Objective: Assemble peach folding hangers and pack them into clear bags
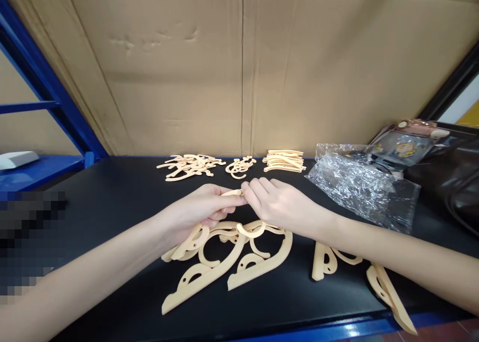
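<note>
My left hand (213,202) is closed around a pale cream plastic piece (232,193) near the middle of the view. My right hand (267,197) touches it, its fingers pinched on the right end of the same piece. A thin curved hook (251,231) shows just below my right hand. Beneath both hands lie several cream folding-hanger parts (205,282), curved arms with hooks, partly overlapping. More such parts (324,262) lie under my right forearm. What my fingertips cover cannot be made out.
Along the back of the black table (123,197) lie a loose pile of cream arms (192,166), small hooks (240,167) and a neat stack of strips (285,161). Crumpled clear plastic (355,182) and a dark bag (445,177) are at the right. Cardboard (239,73) stands behind.
</note>
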`<act>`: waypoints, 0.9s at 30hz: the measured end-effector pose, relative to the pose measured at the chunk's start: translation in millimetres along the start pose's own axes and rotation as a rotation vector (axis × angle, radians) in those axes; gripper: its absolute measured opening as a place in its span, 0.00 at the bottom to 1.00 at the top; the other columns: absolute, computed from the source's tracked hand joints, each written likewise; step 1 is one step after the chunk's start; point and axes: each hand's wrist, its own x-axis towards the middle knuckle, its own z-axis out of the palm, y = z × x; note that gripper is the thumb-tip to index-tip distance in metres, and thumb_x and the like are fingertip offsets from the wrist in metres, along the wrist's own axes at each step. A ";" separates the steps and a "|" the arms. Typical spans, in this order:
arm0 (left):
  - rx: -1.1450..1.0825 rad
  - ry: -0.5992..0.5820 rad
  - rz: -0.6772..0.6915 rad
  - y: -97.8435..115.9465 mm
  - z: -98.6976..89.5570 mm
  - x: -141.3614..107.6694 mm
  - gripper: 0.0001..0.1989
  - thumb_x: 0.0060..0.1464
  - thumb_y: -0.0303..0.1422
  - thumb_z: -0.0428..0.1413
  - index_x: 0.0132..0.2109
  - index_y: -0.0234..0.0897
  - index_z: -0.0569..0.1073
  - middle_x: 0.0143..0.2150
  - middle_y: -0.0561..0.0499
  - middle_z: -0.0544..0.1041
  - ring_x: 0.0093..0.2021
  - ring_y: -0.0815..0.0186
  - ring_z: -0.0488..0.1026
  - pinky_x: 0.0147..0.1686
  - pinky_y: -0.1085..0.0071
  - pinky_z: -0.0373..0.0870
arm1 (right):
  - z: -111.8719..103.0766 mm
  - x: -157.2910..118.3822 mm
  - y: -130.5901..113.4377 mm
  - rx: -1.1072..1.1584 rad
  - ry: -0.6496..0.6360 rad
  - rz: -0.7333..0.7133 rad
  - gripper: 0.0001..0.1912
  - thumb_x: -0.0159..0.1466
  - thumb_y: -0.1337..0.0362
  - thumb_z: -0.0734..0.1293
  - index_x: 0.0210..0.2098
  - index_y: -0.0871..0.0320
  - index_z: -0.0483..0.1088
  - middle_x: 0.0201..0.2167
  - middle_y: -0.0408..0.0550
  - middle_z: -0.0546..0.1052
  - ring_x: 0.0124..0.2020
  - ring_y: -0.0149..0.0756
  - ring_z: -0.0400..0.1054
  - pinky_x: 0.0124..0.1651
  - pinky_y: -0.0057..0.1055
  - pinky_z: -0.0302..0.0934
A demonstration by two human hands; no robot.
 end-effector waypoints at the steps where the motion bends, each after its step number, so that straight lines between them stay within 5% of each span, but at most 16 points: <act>1: 0.012 0.010 0.007 -0.8 0.4 0.9 0.24 0.40 0.45 0.67 0.24 0.37 0.62 0.18 0.62 0.51 0.18 0.78 0.39 0.15 0.78 0.36 | 0.6 -0.4 -1.7 0.016 -0.016 0.003 0.15 0.66 0.78 0.52 0.38 0.66 0.69 0.28 0.49 0.70 0.27 0.34 0.64 0.27 0.31 0.57; 8: 0.296 0.054 -0.006 6.8 2.6 -2.4 0.24 0.44 0.46 0.63 0.21 0.37 0.59 0.17 0.60 0.51 0.17 0.77 0.42 0.17 0.75 0.38 | -5.2 1.4 13.7 0.417 -0.307 0.108 0.12 0.60 0.80 0.56 0.36 0.63 0.66 0.25 0.46 0.71 0.21 0.32 0.62 0.21 0.30 0.44; 12: 0.342 -0.052 0.015 13.0 -0.7 -6.6 0.25 0.46 0.45 0.62 0.21 0.37 0.56 0.17 0.60 0.49 0.19 0.75 0.42 0.18 0.73 0.37 | 15.8 -2.1 54.3 0.689 -0.352 0.272 0.09 0.63 0.77 0.57 0.35 0.59 0.65 0.28 0.45 0.74 0.26 0.31 0.66 0.28 0.27 0.50; 16: 0.307 0.052 0.094 15.8 -1.8 -5.7 0.23 0.47 0.51 0.60 0.24 0.37 0.65 0.19 0.60 0.46 0.20 0.73 0.40 0.19 0.73 0.36 | 58.2 -20.2 91.8 0.456 -0.318 0.547 0.13 0.71 0.66 0.53 0.48 0.57 0.67 0.44 0.51 0.75 0.41 0.38 0.69 0.37 0.29 0.56; 20: 0.311 0.260 0.247 17.6 3.1 -5.5 0.28 0.44 0.51 0.62 0.19 0.37 0.55 0.19 0.59 0.47 0.19 0.73 0.43 0.20 0.71 0.38 | 96.3 -40.6 109.0 0.369 -0.351 0.647 0.18 0.70 0.69 0.51 0.49 0.63 0.69 0.45 0.59 0.74 0.45 0.44 0.68 0.44 0.35 0.58; 27: 0.292 0.193 0.460 15.6 9.5 -15.3 0.29 0.45 0.41 0.62 0.21 0.37 0.47 0.21 0.58 0.47 0.21 0.73 0.45 0.22 0.72 0.41 | 131.2 -34.1 115.4 0.454 -0.363 0.648 0.16 0.68 0.68 0.56 0.50 0.60 0.71 0.47 0.58 0.75 0.48 0.45 0.67 0.50 0.38 0.60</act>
